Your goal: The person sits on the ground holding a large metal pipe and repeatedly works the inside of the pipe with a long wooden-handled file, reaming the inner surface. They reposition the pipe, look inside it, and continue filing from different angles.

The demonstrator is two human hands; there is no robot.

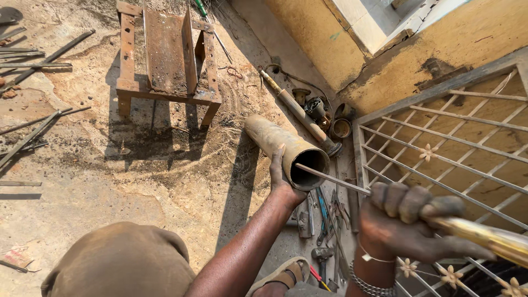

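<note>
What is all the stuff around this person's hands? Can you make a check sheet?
Surface: sandy, cracked ground.
Job's things: rusty pipe, thin rod poking into its open end.
Clutter: hand tools by the sandal, metal strips, rusty steel stand.
Hands: left hand steadies the pipe; right hand grips a brass-coloured handle.
Cables: thin wire near the wall.
Surroundings: yellow wall, metal grille.

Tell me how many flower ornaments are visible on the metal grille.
4. One flower sits mid-grille, right of the pipe. Three lie along the bottom: one below the right hand, then and. The hand may hide more.
</note>
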